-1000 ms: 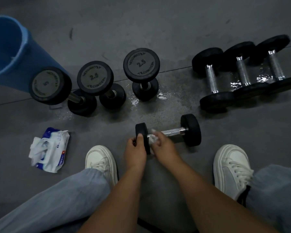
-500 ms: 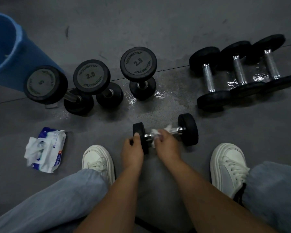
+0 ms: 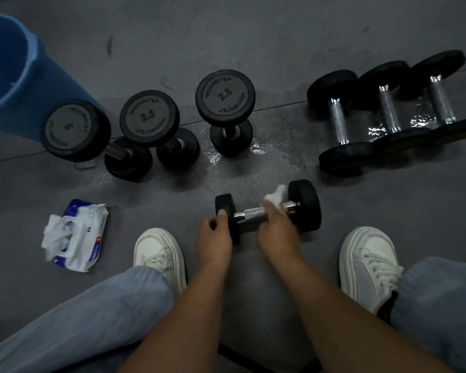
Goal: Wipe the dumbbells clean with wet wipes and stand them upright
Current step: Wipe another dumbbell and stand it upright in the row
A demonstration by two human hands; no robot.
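A small black dumbbell (image 3: pixel 306 204) lies on its side on the grey floor between my feet. My left hand (image 3: pixel 214 238) grips its left head. My right hand (image 3: pixel 276 228) holds a white wet wipe (image 3: pixel 276 196) wrapped round the chrome handle, near the right head. Three dumbbells stand upright at the back left: one marked 5 (image 3: pixel 74 130) and two marked 2.5 (image 3: pixel 149 118) (image 3: pixel 225 96). Three more dumbbells (image 3: pixel 339 125) (image 3: pixel 388 109) (image 3: pixel 441 100) lie on their sides at the back right.
A pack of wet wipes (image 3: pixel 74 235) lies on the floor to the left of my left shoe (image 3: pixel 160 255). My right shoe (image 3: pixel 367 265) is at the right. A blue bucket (image 3: pixel 14 74) stands at the far left. Wet patches shine on the floor around the dumbbells.
My right hand has slid the wipe along the handle from the left end toward the right head. My left hand still grips the left head.
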